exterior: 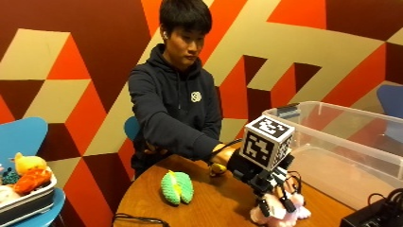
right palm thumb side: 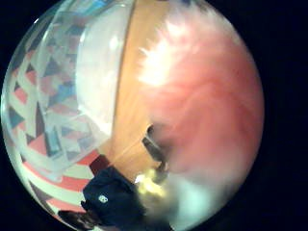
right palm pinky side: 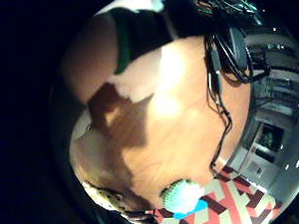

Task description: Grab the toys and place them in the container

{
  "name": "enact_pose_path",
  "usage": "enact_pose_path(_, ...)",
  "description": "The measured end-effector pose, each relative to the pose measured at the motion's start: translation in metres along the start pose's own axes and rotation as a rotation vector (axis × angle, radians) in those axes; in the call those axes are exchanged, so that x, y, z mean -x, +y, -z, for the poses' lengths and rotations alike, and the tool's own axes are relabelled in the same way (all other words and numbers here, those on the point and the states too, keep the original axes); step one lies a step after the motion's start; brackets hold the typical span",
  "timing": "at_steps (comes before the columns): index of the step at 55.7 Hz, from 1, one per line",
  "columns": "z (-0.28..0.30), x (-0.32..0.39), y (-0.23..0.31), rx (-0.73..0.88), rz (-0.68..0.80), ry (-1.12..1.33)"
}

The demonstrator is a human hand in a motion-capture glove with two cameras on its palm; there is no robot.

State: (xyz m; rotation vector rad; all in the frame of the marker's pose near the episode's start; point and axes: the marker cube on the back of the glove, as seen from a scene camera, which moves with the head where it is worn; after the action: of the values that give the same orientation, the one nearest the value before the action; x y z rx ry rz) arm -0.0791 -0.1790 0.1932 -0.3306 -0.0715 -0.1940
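Pink fluffy toy [exterior: 275, 213] sits at the near edge of the wooden table [exterior: 207, 203], and the gloved right hand [exterior: 267, 182] is down on top of it, its grip closed round the fur so that pink tufts show under and between the black fingers. From the thumb side palm view the same pink toy [right palm thumb side: 207, 91] fills most of the picture, pressed close against the palm.

Just beside the pink toy, on the side away from the person, stands the clear plastic container [exterior: 343, 146], a large open tub whose near corner rises beside the hand; in the thumb side palm view the container [right palm thumb side: 82, 82] shows its see-through wall next to the toy. Further from the pink toy, toward the person's side of the table, lies a green crocheted toy [exterior: 176, 187] with a yellow stripe, resting on the bare wood and apart from the hand. It shows again at the table's edge as a pale green toy [right palm pinky side: 181, 195] in the little finger side palm view.

Well apart from the pink toy, off the table, a grey tray [exterior: 25, 201] on a blue chair [exterior: 25, 137] holds more soft toys [exterior: 28, 172], yellow and orange.
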Motion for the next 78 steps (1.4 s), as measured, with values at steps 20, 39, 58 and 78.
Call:
enact_pose_path(20,0.014,-0.004,0.029,-0.103,0.020,-0.159)
enact_pose_path(39,0.190,0.068,0.115,-0.445,0.180,-0.128)
enact_pose_path(58,0.222,0.182,0.043,-0.492,0.204,-0.426)
enact_pose_path(78,0.169,0.209,0.041,-0.392,0.352,-0.234)
